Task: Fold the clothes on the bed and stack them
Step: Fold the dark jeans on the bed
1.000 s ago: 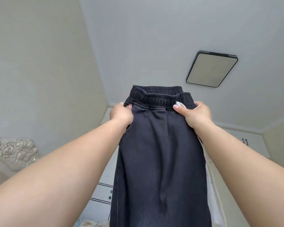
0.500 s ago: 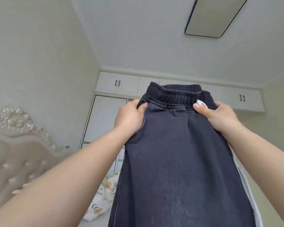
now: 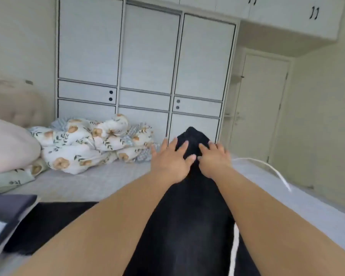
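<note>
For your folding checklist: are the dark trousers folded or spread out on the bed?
Spread out: the dark trousers lie lengthwise on the bed, both hands flat near their far end.

Two bare arms show, with no sleeves on them. The left hand [image 3: 170,163] and right hand [image 3: 214,159] wear no rings or gloves. The nails on the fingers [image 3: 184,145] are short and plain.

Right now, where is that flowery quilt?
In the head view the flowery quilt lies bunched at the far left of the bed, against the white wardrobe, left of the hands and right of a pink pillow.
</note>
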